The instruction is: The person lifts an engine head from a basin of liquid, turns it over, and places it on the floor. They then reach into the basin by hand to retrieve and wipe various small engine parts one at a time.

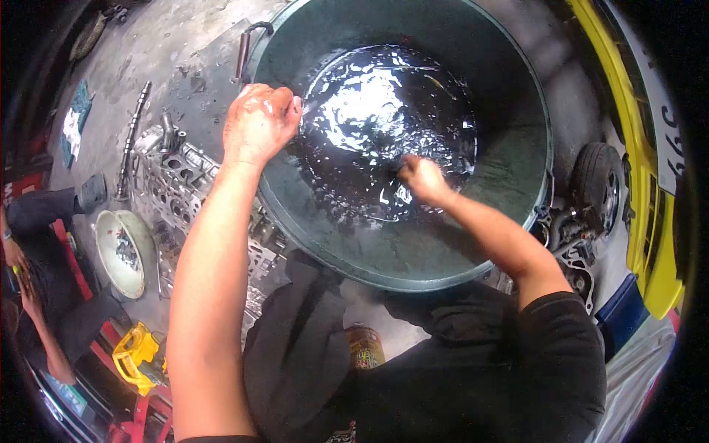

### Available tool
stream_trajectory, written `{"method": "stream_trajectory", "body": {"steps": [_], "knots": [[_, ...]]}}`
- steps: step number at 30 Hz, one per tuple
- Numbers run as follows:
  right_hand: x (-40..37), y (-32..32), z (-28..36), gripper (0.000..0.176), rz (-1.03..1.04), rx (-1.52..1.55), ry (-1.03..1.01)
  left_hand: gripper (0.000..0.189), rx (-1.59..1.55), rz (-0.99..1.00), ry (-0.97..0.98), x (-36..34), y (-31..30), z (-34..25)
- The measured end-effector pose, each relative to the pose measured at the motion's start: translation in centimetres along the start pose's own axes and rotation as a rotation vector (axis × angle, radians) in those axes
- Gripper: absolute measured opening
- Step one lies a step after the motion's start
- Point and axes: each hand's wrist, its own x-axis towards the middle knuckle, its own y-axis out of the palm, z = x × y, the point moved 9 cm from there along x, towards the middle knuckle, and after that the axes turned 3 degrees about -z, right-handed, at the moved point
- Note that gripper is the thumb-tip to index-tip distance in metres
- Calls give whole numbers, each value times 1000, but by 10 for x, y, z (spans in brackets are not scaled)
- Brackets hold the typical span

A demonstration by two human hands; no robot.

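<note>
While tub (509,159) surrounds right hand (423,179), engine part (177,193), tyre (597,166) outside

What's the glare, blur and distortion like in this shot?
Head view: bright white glare breaks up across the dark liquid in the tub; head view: the right hand looks smeared, probably by motion, while the left hand is sharper; head view: wide-angle distortion bows the yellow panel, and the picture's corners are black.

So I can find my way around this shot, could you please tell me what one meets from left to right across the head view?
Co-worker's hand, pale basin, wearer's left hand, wearer's right hand, tyre.
</note>
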Motion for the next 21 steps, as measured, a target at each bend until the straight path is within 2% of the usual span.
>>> {"method": "stream_trajectory", "body": {"steps": [2, 4, 7, 10, 11, 14, 18, 20, 21], "knots": [[-6, 22, 36, 48, 137, 84, -17, 18, -13, -13, 21, -3, 3, -1], [-15, 38, 78, 61, 197, -171, -243, 19, -2, -12, 13, -3, 1, -3], [-8, 77, 96, 69, 150, -403, -704, 19, -2, -31, 11, -2, 1, -2], [7, 64, 128, 64, 49, -307, -618, 21, -17, 9, -22, -2, 3, 1], [16, 92, 120, 61, 41, -365, -670, 21, -19, 4, -20, -4, 3, -1], [4, 101, 130, 58, 30, -491, -925, 20, -25, -25, 7, -2, 1, 0], [-5, 73, 83, 57, -42, -520, -629, 20, -34, -27, -12, -4, -1, 1], [-14, 81, 47, 71, 365, -643, -414, 20, -39, -24, -17, -3, 0, 1], [-20, 71, 51, 69, 292, -645, -452, 20, -45, -26, -20, -4, 1, 1]]}}
